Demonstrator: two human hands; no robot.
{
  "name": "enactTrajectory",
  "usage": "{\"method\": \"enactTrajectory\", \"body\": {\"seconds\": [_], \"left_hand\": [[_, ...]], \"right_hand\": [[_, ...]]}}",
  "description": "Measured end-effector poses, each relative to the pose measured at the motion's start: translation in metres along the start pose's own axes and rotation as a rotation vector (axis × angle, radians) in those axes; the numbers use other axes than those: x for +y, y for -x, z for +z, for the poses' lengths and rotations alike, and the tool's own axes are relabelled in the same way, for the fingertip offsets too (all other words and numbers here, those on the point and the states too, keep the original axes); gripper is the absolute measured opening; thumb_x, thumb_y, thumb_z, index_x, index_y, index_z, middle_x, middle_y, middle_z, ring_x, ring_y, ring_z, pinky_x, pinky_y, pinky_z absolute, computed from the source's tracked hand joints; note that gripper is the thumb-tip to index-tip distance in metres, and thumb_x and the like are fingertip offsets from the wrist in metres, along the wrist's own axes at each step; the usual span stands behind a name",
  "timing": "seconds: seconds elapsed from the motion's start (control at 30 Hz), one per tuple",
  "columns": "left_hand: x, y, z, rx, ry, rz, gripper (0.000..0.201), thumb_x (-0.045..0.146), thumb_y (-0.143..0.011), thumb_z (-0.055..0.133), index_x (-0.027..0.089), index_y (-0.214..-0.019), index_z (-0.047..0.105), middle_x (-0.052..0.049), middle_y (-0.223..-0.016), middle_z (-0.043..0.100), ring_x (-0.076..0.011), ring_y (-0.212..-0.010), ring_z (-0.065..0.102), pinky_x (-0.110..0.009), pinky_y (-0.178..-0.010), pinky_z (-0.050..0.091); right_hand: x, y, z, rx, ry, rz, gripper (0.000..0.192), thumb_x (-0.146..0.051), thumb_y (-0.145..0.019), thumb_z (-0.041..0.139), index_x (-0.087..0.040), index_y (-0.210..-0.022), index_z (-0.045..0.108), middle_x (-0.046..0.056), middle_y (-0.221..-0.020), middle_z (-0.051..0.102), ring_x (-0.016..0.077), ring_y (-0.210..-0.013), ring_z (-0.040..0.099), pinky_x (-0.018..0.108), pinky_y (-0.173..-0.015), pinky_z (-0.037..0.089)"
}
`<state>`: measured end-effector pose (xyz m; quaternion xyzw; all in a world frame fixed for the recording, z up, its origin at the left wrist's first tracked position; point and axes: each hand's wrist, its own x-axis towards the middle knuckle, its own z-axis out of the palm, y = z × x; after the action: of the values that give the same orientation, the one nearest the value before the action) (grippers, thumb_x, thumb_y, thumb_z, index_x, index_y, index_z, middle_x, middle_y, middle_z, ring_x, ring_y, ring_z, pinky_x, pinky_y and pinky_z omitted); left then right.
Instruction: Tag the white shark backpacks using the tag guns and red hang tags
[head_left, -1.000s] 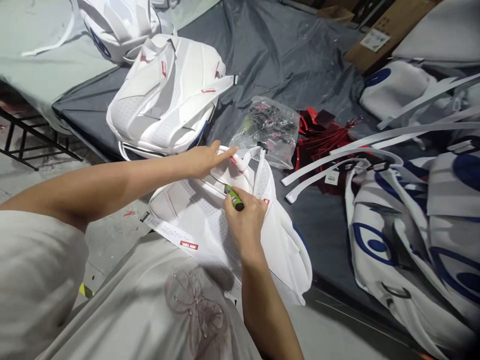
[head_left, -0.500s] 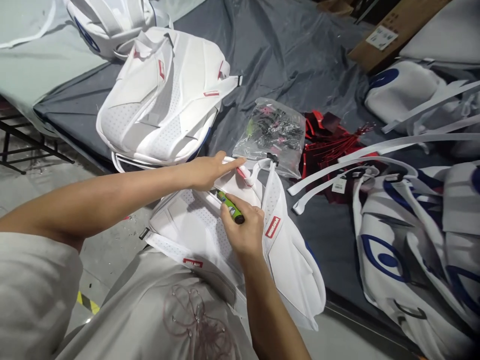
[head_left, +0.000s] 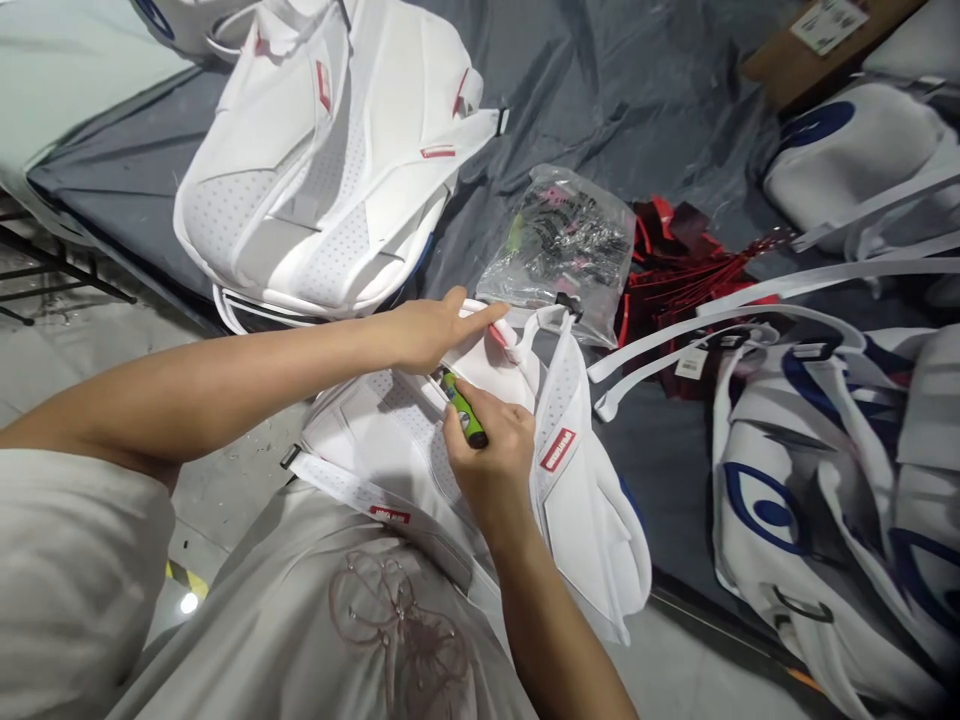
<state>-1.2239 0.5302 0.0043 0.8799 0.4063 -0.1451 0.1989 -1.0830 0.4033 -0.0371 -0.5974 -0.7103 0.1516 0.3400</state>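
Your right hand is clenched around the green tool, its tip down on the white backpack that lies against your lap at the desk's near edge. Compared with a second ago, that hand has slid a little left and lower along the panel, and the view has tipped down, so everything on the desk sits higher in the picture. The pack's right flap has turned over too: its red label now faces you.

Your left hand has held its place at the pack's top, fingers stretched out and pressing the white handle loop, gripping nothing.

Count them going out: one green tool, one pack under your hands, one clear plastic bag of small dark parts just beyond the loop, and one heap of red tags beside it. One more white pack lies behind on the grey sheet. At right there are at least two blue-and-white packs, cut off by the frame and overlapping, so the tally is unsure. What the tool's tip meets is hidden by your hand.
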Motion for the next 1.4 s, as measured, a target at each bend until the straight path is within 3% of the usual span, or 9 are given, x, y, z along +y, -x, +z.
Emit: {"method": "enactTrajectory", "body": {"seconds": [0.13,0.23,0.4,0.87,1.2,1.27,1.33,1.4], "left_hand": [[0.001,0.002,-0.003,-0.004,-0.010,0.002,0.111,0.009,-0.079,0.058,0.040,-0.158,-0.013,-0.017,-0.157,0.026,-0.0190,-0.097,0.064,-0.029,-0.082,0.050],[0.002,0.003,-0.004,-0.023,-0.013,-0.014,0.109,0.009,-0.079,0.057,0.041,-0.157,-0.013,-0.017,-0.158,0.024,-0.0180,-0.095,0.064,-0.029,-0.081,0.050],[0.003,0.003,-0.004,-0.014,-0.023,-0.028,0.110,0.011,-0.080,0.057,0.043,-0.156,-0.014,-0.016,-0.160,0.018,-0.0214,-0.100,0.064,-0.032,-0.084,0.049],[0.004,0.004,-0.007,-0.057,-0.020,-0.045,0.111,0.013,-0.081,0.056,0.045,-0.154,-0.021,-0.016,-0.162,0.010,-0.0259,-0.107,0.062,-0.035,-0.087,0.049],[0.005,0.009,-0.007,0.005,-0.119,-0.025,0.103,0.010,-0.082,0.051,0.037,-0.157,-0.014,-0.020,-0.158,0.021,-0.0239,-0.103,0.067,-0.030,-0.081,0.050],[0.005,0.010,-0.007,0.015,-0.121,-0.020,0.100,0.010,-0.083,0.050,0.035,-0.158,-0.011,-0.021,-0.159,0.020,-0.0242,-0.103,0.067,-0.029,-0.079,0.050],[0.004,0.011,-0.006,0.032,-0.115,-0.013,0.099,0.011,-0.083,0.051,0.033,-0.158,-0.009,-0.022,-0.160,0.019,-0.0241,-0.104,0.068,-0.028,-0.077,0.050],[0.003,0.011,-0.004,0.046,-0.114,-0.010,0.102,0.010,-0.081,0.053,0.033,-0.158,-0.009,-0.022,-0.161,0.020,-0.0238,-0.104,0.068,-0.026,-0.076,0.050]], "right_hand": [[0.000,-0.001,-0.002,-0.060,-0.059,0.001,0.028,-0.024,-0.089,0.056,-0.021,-0.112,0.071,0.006,-0.109,0.076,0.0233,-0.099,0.071,0.041,-0.090,0.047],[0.002,0.000,-0.003,-0.030,-0.023,0.024,0.028,-0.025,-0.089,0.055,-0.020,-0.112,0.071,0.007,-0.110,0.076,0.0238,-0.099,0.071,0.042,-0.091,0.046],[0.002,-0.001,-0.004,-0.101,-0.043,0.063,0.029,-0.027,-0.089,0.056,-0.022,-0.112,0.071,0.005,-0.108,0.076,0.0226,-0.094,0.071,0.041,-0.091,0.048],[0.003,-0.002,-0.004,-0.125,-0.128,0.085,0.030,-0.027,-0.090,0.057,-0.022,-0.115,0.072,0.005,-0.113,0.075,0.0223,-0.101,0.070,0.040,-0.096,0.045],[0.003,-0.006,0.007,-0.094,-0.202,0.093,0.027,-0.023,-0.089,0.059,-0.021,-0.112,0.071,0.005,-0.117,0.074,0.0228,-0.108,0.069,0.042,-0.100,0.046],[-0.003,-0.009,-0.003,-0.097,-0.288,0.112,0.021,-0.022,-0.087,0.060,-0.022,-0.104,0.073,0.004,-0.110,0.076,0.0216,-0.105,0.070,0.040,-0.099,0.048],[-0.008,-0.013,-0.027,-0.075,-0.421,0.084,0.014,-0.022,-0.087,0.059,-0.023,-0.094,0.072,0.002,-0.107,0.076,0.0198,-0.104,0.070,0.036,-0.098,0.051],[-0.005,-0.018,-0.064,0.090,-0.463,0.006,0.014,-0.020,-0.089,0.055,-0.023,-0.093,0.068,0.002,-0.109,0.076,0.0194,-0.106,0.070,0.037,-0.102,0.051]]}}
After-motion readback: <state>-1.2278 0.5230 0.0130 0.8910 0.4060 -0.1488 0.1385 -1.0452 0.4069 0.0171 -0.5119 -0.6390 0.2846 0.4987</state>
